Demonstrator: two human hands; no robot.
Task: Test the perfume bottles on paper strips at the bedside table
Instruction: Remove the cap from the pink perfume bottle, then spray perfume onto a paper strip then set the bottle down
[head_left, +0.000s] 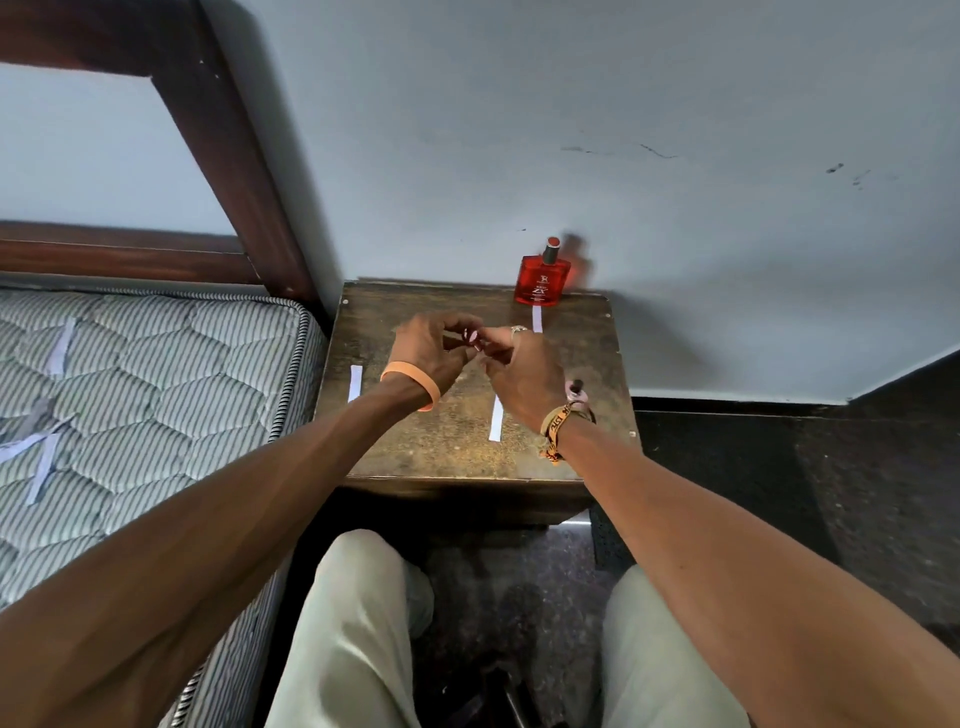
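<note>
Both hands hover over the middle of the bedside table (447, 447). The left hand (431, 348) and right hand (524, 379) have their fingers curled and tips meeting. I cannot tell whether they pinch something small.

The red perfume bottle (542, 280) stands upright at the back edge near the right corner, with one paper strip (537, 318) just in front of it. A careless reach past the strip could knock the bottle over, or a wrist could sweep the front strip (496, 418) off.

The tabletop is worn, dark wood and stands against a pale wall (623, 104). A striped mattress (130, 389) lies to the left, with dark floor (753, 467) to the right.
</note>
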